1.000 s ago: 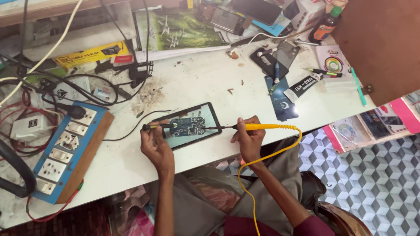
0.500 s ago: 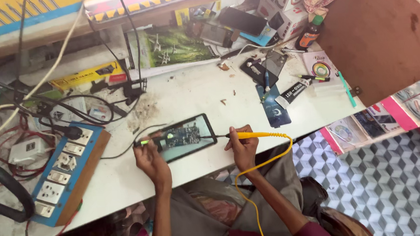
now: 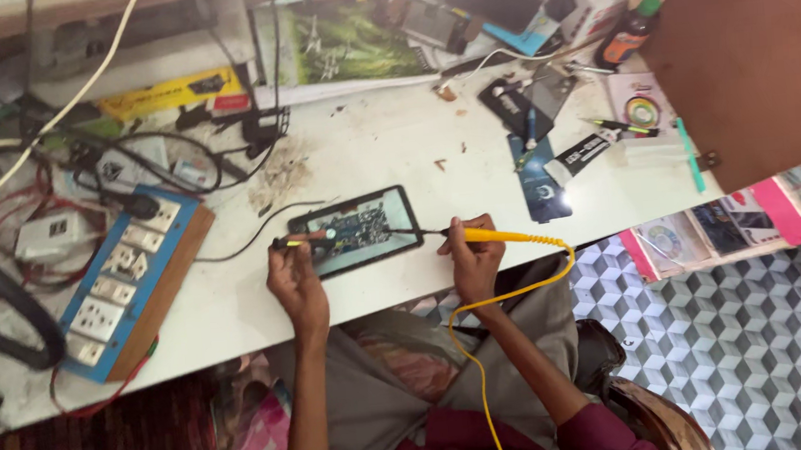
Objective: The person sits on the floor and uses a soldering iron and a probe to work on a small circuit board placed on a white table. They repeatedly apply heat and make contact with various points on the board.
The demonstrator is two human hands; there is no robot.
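Observation:
An opened phone (image 3: 355, 232) with its circuit board showing lies on the white workbench (image 3: 395, 159) near the front edge. My left hand (image 3: 292, 276) holds a thin black and yellow probe (image 3: 299, 241) at the phone's left end. My right hand (image 3: 472, 255) grips a yellow-handled probe (image 3: 497, 236) whose metal tip points left at the phone's right end. A yellow cable (image 3: 486, 342) runs from that handle down over my lap.
A blue and wooden switch board with sockets (image 3: 129, 280) sits at the left among tangled wires (image 3: 54, 176). Phone parts, a dark phone back (image 3: 542, 180) and small tools lie at the right. A brown wooden panel (image 3: 748, 45) stands at the far right.
The view has shifted a little, so the phone sits slightly higher and more central. Both hands keep their probes at the phone's two ends.

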